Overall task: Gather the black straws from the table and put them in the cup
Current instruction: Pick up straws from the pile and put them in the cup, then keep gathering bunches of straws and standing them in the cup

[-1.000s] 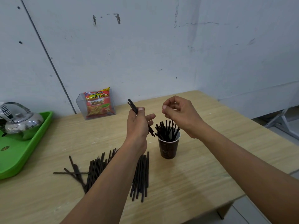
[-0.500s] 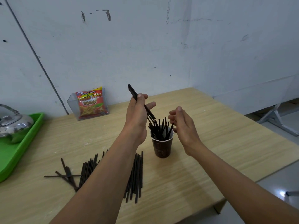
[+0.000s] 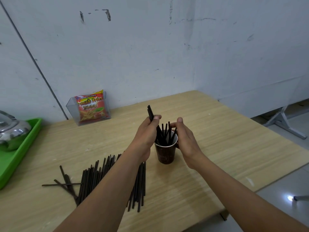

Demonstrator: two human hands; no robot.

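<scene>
A brown paper cup (image 3: 165,154) stands upright in the middle of the wooden table (image 3: 225,144) with several black straws (image 3: 165,131) standing in it. My left hand (image 3: 145,134) is shut on a small bunch of black straws (image 3: 150,112), whose lower ends reach down into the cup. My right hand (image 3: 184,136) is at the cup's right rim, thumb and forefinger pinching the top of a straw standing in the cup. A loose pile of black straws (image 3: 93,178) lies on the table to the left, partly hidden under my left forearm.
A green tray (image 3: 15,158) with a metal kettle (image 3: 11,131) sits at the left edge. A clear holder with a snack packet (image 3: 91,107) stands against the wall. The table's front-right edge drops to the floor, where a metal stand leg (image 3: 284,121) shows.
My left hand has lowered its bunch of straws from above the cup into it. My right hand has come down from the air to the cup's right rim.
</scene>
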